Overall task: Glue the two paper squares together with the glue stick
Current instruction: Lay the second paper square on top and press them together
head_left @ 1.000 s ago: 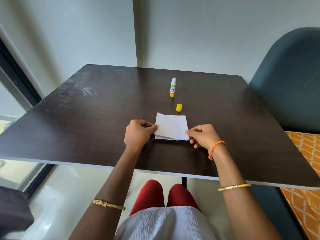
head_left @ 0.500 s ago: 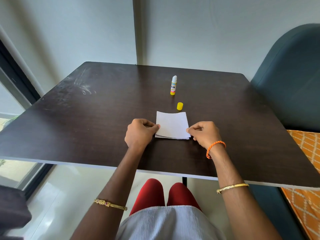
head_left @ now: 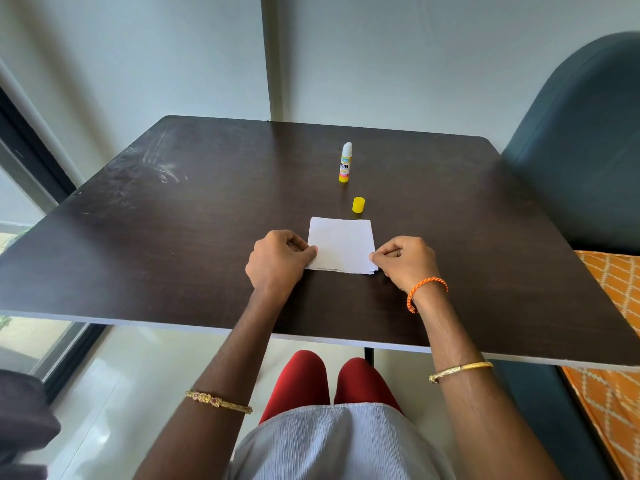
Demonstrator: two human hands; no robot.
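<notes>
At frame centre, the left hand [head_left: 277, 259] and right hand [head_left: 405, 261] are pinching the stacked squares [head_left: 341, 244] at opposite side edges. The paper is likely handling as light and limp; edge grips suit it.

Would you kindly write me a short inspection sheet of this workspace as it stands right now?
Surface: dark table, scuffed at its far left.
Job's things: two paper squares stacked nearly flush, lower edge peeking out at the near side; glue stick upright and uncapped behind them; yellow cap standing between stick and paper.
Clutter: nothing seen.
Hands: left hand pinches the stack's left edge; right hand pinches the right edge near the front corner.
Cables: nothing seen.
Surroundings: dark chair on the right, orange patterned cushion, pale wall, window at left.
</notes>
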